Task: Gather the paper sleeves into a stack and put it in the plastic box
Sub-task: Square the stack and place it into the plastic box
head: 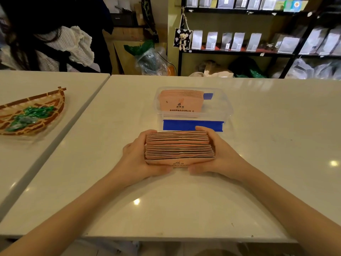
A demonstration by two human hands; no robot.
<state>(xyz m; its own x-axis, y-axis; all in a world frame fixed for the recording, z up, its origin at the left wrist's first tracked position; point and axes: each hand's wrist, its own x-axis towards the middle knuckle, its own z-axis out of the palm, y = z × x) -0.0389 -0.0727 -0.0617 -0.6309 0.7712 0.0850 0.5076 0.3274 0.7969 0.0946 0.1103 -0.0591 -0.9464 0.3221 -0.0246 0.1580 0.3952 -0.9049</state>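
Paper sleeves point(180, 147) sit in one thick pink stack in the middle of the frame, standing on their edges just above the white table point(258, 145). They are too many and too close to count. Two hands hold this stack. The left hand point(137, 158) presses on its left end and the right hand point(219, 157) presses on its right end. Both hands are closed snugly around the stack, with fingers behind it and thumbs in front.

One clear plastic box point(224, 108) rests on the table just behind the stack, near the top middle of the frame. One more bunch of pink sleeves point(181, 102) already stands inside the box, on its left side. One strip of blue tape point(191, 125) lies between the box and the held stack. At the left of the frame, one woven basket point(36, 111) holds green wrapped candies point(30, 115).
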